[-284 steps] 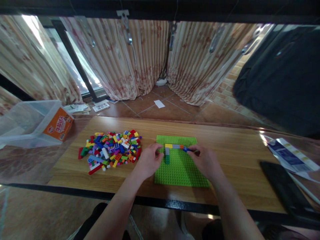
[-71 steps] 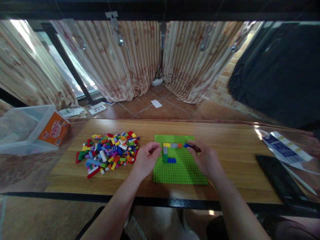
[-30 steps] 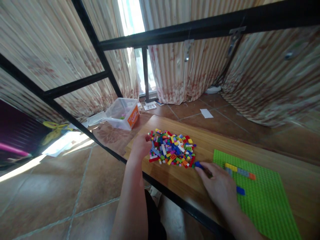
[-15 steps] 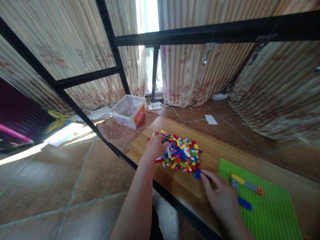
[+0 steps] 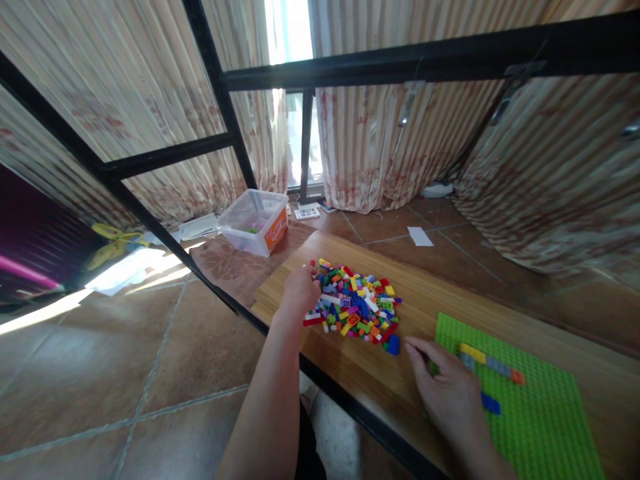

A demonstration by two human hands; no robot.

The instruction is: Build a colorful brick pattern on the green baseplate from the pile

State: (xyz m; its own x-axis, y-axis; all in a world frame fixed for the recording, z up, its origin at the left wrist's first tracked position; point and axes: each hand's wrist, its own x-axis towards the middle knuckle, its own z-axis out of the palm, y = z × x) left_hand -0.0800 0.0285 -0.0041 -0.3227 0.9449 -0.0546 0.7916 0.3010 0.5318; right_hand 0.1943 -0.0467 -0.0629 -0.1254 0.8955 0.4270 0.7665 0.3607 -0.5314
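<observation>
Your left hand (image 5: 301, 292) is at the left edge of the brick pile (image 5: 357, 305) on the bench (image 5: 420, 303); its fingertips are hidden, so you can't tell what that grip holds. Your right hand (image 5: 450, 387) has a narrow, bare grip, thumb and forefinger slightly parted near the loose blue brick (image 5: 393, 345), beside the green baseplate (image 5: 543, 420) bearing a yellow, grey and orange row (image 5: 495, 365).
</observation>
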